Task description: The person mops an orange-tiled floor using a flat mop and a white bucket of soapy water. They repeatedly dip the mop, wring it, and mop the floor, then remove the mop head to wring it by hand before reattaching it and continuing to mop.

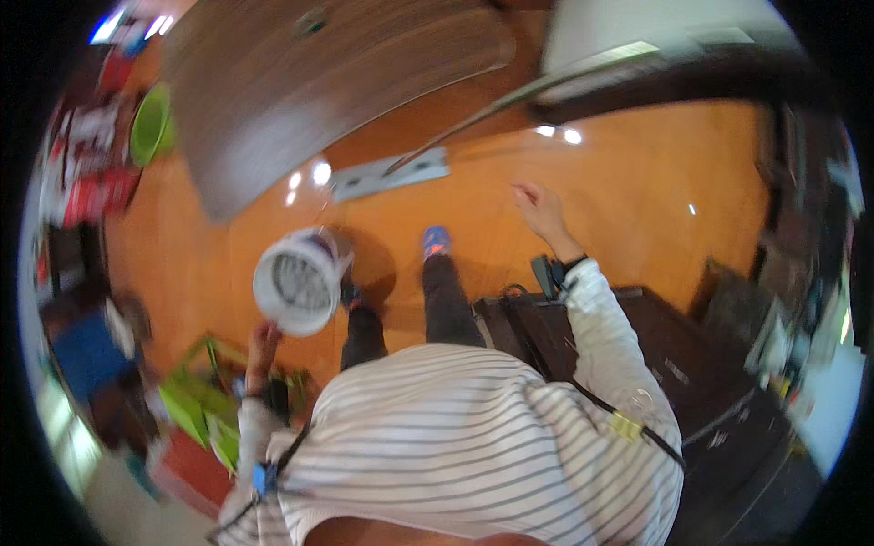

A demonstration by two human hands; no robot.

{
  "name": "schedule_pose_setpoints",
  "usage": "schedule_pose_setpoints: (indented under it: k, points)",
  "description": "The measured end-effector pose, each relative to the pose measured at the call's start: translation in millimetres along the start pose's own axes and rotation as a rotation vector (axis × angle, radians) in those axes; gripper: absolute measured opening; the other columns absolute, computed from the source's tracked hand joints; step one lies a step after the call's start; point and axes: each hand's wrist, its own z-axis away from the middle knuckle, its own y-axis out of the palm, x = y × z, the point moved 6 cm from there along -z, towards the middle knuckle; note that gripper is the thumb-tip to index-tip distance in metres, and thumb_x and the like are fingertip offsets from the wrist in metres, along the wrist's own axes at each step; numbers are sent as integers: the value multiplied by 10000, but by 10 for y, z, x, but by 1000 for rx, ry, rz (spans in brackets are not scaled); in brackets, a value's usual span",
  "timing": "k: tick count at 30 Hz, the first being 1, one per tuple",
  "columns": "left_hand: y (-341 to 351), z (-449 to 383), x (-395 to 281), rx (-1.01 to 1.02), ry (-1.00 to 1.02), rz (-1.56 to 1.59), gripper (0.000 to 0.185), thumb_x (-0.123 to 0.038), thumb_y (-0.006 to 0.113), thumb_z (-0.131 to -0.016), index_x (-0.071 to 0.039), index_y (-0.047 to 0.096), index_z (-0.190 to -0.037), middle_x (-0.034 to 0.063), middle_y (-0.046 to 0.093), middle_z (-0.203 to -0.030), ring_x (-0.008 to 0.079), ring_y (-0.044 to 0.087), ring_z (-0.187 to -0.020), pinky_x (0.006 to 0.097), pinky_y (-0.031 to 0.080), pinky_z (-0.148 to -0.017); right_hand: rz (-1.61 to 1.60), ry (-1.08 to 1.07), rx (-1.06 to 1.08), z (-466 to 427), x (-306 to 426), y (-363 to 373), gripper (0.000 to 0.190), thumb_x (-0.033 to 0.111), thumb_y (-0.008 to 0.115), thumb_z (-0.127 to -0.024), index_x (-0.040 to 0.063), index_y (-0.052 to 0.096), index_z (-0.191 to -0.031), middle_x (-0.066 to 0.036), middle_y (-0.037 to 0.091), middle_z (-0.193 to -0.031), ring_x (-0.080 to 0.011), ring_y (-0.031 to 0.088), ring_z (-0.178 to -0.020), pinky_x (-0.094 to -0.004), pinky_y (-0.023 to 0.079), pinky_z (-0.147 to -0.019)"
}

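A white plastic bucket (270, 290) is at the left, its mouth tilted towards me. Its inside looks grey and mottled, too blurred to name any contents. My left hand (265, 339) grips the bucket at its near rim. On the other side, my right hand (543, 211) reaches forward over the floor with loosely curled fingers and nothing visible in it. Blur hides how far its fingers are apart. Beyond the hands lies a flat mop head (392, 176) on the floor, with its long pole (491, 109) slanting up to the right.
A brown wooden tabletop (341, 82) spans the upper left. Orange flooring (614, 191) shows around my feet. A dark cabinet (717, 409) stands close at my right. Leftward are a green basin (151, 126), a blue seat (92, 351) and a lime-green object (188, 409).
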Motion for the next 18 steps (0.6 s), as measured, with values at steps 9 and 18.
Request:
schedule_pose_setpoints:
  k: [9, 18]
  points:
    - [432, -500, 922, 36, -101, -87, 244, -195, 558, -902, 2, 615, -1036, 127, 657, -832, 228, 642, -707, 335, 516, -654, -129, 45, 572, 1015, 561, 1900, 208, 137, 588, -869, 49, 659, -1044, -103, 684, -824, -159, 636, -712, -276, 497, -664]
    - [679, -1593, 2082, 129, 68, -596, 349, -179, 504, -841, -27, 534, -1154, 226, 553, -1159, 397, 545, -1038, 457, 433, -899, -174, 140, 887, 1611, 732, 3724, 193, 126, 588, -873, 22, 644, -1026, -128, 668, -871, -192, 645, -757, -299, 505, -679]
